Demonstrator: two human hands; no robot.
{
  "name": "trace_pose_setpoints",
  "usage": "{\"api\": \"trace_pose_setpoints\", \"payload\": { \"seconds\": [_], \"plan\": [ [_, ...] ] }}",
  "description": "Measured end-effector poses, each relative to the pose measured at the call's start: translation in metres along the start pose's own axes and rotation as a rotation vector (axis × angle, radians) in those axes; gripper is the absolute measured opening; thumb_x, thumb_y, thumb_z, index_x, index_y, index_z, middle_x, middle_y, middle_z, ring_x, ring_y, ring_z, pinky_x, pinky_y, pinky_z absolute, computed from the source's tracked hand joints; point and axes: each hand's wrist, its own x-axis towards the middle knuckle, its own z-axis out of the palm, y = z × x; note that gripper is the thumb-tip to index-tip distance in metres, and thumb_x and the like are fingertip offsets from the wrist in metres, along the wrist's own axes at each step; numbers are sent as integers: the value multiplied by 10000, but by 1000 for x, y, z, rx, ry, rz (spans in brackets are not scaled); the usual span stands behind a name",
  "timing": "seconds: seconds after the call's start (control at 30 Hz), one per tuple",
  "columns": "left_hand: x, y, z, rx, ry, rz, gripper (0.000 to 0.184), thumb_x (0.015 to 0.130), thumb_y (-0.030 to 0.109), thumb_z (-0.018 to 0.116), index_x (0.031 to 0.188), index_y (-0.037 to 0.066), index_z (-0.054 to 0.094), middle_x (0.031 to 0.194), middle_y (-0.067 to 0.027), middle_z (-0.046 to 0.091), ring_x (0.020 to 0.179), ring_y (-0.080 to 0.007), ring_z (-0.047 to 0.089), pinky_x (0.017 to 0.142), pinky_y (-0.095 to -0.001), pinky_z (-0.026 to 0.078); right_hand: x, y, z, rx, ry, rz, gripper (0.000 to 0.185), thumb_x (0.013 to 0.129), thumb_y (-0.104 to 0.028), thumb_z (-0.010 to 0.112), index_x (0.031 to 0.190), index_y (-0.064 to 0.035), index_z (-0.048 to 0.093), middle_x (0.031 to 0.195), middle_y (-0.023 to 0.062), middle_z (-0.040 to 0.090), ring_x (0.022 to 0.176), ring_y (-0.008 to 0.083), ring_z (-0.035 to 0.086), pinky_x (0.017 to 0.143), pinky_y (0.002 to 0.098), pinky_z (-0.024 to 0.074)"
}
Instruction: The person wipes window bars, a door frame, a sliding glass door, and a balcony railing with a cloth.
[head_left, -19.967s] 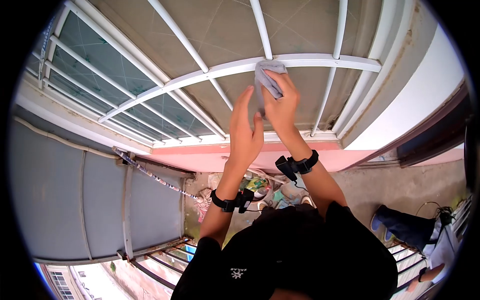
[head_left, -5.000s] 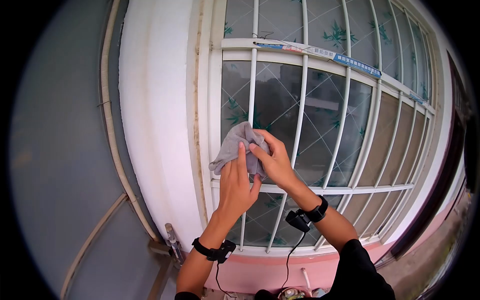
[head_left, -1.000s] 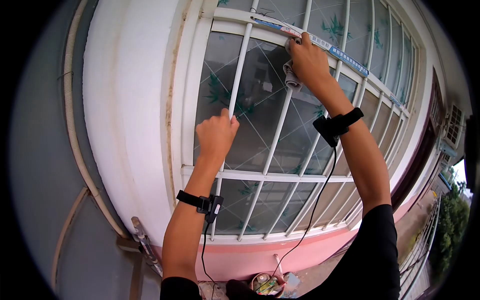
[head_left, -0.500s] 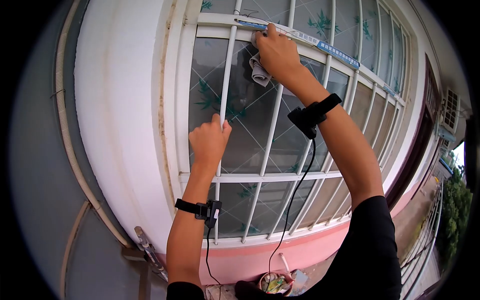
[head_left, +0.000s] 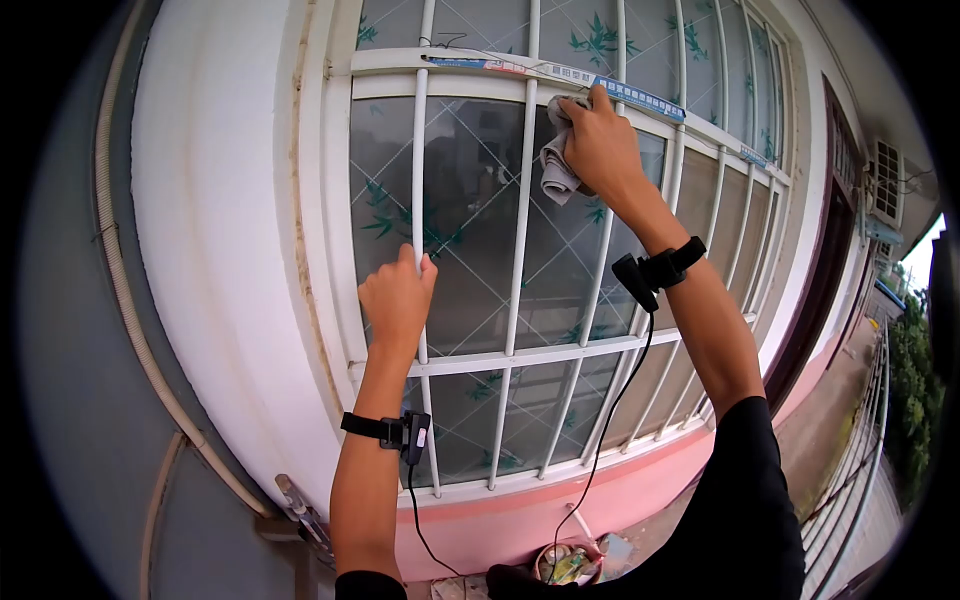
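My right hand [head_left: 602, 145] is closed on a grey cloth [head_left: 562, 170] at the upper crossbar [head_left: 640, 112] of a white window grille. Part of the cloth hangs in folds below my fingers, in front of the glass. Lower and to the left, my left hand [head_left: 398, 295] is wrapped around a vertical white bar [head_left: 419, 180] of the same grille. Printed blue and white stickers [head_left: 640, 98] run along the crossbar. Behind the bars is window glass [head_left: 470, 230] with green bamboo leaves and diagonal lines on it.
Black wrist straps with devices trail cables [head_left: 610, 400]. A white wall [head_left: 220, 250] and a beige pipe [head_left: 115, 240] are at the left. Below the pink wall base [head_left: 510, 530] stands a bucket [head_left: 567, 565] of assorted items. Metal railings [head_left: 860, 440] run along the right.
My right hand has slid to the right along the crossbar with the cloth. My left hand stays on the same bar. The view has shifted slightly to the right.
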Motion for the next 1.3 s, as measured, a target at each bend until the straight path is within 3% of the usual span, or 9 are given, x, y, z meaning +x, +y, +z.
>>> {"api": "trace_pose_setpoints", "payload": {
  "seconds": [0.13, 0.3, 0.47, 0.57, 0.7, 0.83, 0.9, 1.1, 1.3],
  "plan": [
    [0, 0, 3, 18, 22, 7, 285, 956, 340, 667, 811, 97, 636, 596, -125, 654, 564, -381, 673, 540, -491, 519, -5, 26, 19, 135, 132, 34, 401, 830, -43, 644, 1218, -72, 741, 1127, 241, 594, 766, 462, 708, 712, 521, 601],
    [-2, -2, 6, 0, 25, -1, 284, 952, 334, 671, 801, 95, 638, 595, -108, 656, 570, -372, 675, 538, -478, 513, 9, -8, 39, 210, 117, 108, 391, 873, -33, 605, 1241, -73, 731, 1132, 257, 576, 789, 457, 686, 751, 502, 593],
    [-2, -4, 7, -15, 48, 41, 285, 947, 327, 675, 787, 102, 604, 560, -117, 632, 538, -375, 665, 513, -488, 511, -3, 33, 28, -33, 34, 67, 442, 855, -55, 620, 1288, -96, 702, 1136, 258, 568, 777, 434, 701, 714, 495, 585],
    [-2, -3, 9, -22, 51, 29, 283, 951, 322, 671, 792, 99, 600, 561, -123, 632, 542, -379, 666, 516, -492, 510, -13, 69, 13, -142, 12, 113, 331, 837, -64, 650, 1164, -63, 699, 1090, 232, 564, 716, 395, 708, 647, 486, 584],
    [-4, -1, 9, -17, 75, 36, 273, 956, 314, 670, 805, 98, 598, 569, -133, 634, 546, -387, 665, 512, -496, 507, -9, 63, 19, -81, 15, 184, 341, 839, -70, 644, 1167, -90, 733, 1090, 242, 575, 709, 421, 702, 677, 506, 586],
    [-4, -2, 7, -10, 87, 54, 274, 964, 315, 667, 805, 103, 596, 571, -133, 635, 548, -389, 665, 507, -490, 508, -7, 34, 41, 158, 180, 175, 374, 872, -79, 612, 1214, -113, 758, 1086, 256, 598, 758, 458, 697, 712, 522, 594],
    [-4, -1, 5, -15, 82, 53, 276, 966, 316, 665, 805, 103, 597, 571, -132, 635, 549, -389, 665, 507, -487, 510, -4, 29, 40, 126, 207, 161, 307, 830, -71, 651, 1117, -79, 758, 1095, 257, 570, 728, 450, 700, 682, 521, 590],
    [-3, 1, 3, 1, 11, -7, 281, 962, 340, 671, 808, 108, 636, 606, -120, 659, 590, -386, 679, 552, -503, 508, 0, 58, 21, -133, -29, 138, 221, 828, -85, 674, 1032, -23, 731, 1095, 243, 580, 783, 413, 723, 691, 510, 591],
    [-3, 0, 1, -26, 39, 22, 284, 967, 342, 664, 809, 109, 624, 591, -125, 651, 579, -385, 677, 539, -502, 511, 3, 69, 4, -171, -180, 155, 211, 816, -148, 710, 956, 3, 756, 1094, 254, 621, 875, 424, 731, 765, 497, 605]
  ]
}}
